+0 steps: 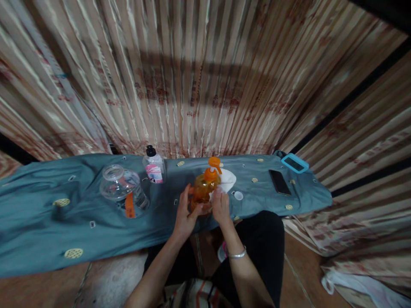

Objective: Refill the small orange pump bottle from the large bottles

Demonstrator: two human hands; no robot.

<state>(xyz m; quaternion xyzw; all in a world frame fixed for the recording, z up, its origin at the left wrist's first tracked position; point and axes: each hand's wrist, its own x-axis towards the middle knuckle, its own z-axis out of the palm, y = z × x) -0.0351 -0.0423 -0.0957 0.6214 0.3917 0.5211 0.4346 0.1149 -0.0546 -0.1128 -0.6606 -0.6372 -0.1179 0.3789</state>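
An amber pump bottle (201, 191) with an orange pump head stands on the cloth-covered surface in front of me. My left hand (186, 211) is wrapped round its left side and lower part, thumb in front. My right hand (221, 206) is closed against the bottle's right side. A small white patch shows at its fingertips; whether that is a label or something pinched is unclear. Just behind the bottle lies a white, pointed piece (228, 181), partly covered, its material hard to make out. A small white round cap (238, 196) rests right of my right hand.
Left of the bottle are a clear bottle with a black cap and pink label (154, 167) and a wide-mouthed clear plastic container (118, 188) with an orange tag. A dark phone (279, 182) and a blue-framed device (294, 163) lie right. Pleated curtains (192, 85) hang behind.
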